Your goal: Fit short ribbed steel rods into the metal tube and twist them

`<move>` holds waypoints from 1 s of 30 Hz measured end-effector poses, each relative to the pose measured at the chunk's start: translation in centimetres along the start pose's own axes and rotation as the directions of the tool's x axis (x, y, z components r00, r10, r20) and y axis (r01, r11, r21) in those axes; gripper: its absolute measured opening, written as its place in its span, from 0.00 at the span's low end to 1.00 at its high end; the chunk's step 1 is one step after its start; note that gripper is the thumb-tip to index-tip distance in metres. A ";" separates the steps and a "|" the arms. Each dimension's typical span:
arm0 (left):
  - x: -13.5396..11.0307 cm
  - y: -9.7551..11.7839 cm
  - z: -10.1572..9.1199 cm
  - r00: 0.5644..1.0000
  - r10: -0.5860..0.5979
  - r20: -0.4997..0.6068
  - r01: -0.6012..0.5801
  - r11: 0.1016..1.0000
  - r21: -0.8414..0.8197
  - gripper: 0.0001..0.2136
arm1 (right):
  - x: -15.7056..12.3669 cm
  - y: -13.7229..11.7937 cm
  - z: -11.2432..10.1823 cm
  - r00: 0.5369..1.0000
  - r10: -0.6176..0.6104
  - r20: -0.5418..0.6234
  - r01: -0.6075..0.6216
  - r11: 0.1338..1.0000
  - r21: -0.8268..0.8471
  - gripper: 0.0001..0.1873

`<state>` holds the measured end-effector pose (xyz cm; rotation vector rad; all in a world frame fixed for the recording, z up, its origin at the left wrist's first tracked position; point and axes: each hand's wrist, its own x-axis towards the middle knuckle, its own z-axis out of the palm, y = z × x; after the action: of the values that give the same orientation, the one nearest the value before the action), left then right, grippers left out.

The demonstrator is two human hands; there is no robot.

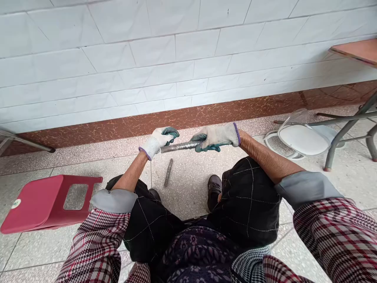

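Held level in front of my knees is a grey metal rod (179,146) with shiny wire-like windings around its middle. My right hand (216,136), in a white glove with teal-coated fingers, wraps around the rod's right part and hides that end. At the rod's left end, my left hand (159,141) wears a matching glove. Its fingers are curled together just above the rod; what they pinch, if anything, is too small to make out. A second dark ridged rod (168,173) lies on the floor below, between my feet.
A tiled wall (188,51) with a brown base strip (132,125) stands close in front. At left is a red folding stool (44,200). Right of me, a white round-seated folded stool (303,139) lies by a brown-topped table (357,51) with metal legs.
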<state>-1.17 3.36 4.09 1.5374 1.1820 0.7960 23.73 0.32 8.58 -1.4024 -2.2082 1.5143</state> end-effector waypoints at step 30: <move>-0.7 -0.2 1.1 0.994 -0.074 0.076 0.068 0.995 0.077 0.08 | 0.9 0.6 -0.9 0.965 0.183 -0.188 -0.253 0.840 -0.479 0.17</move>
<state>-0.41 2.38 3.65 1.5644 1.2131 0.6449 24.07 1.66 8.23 -1.8943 -2.5345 0.8742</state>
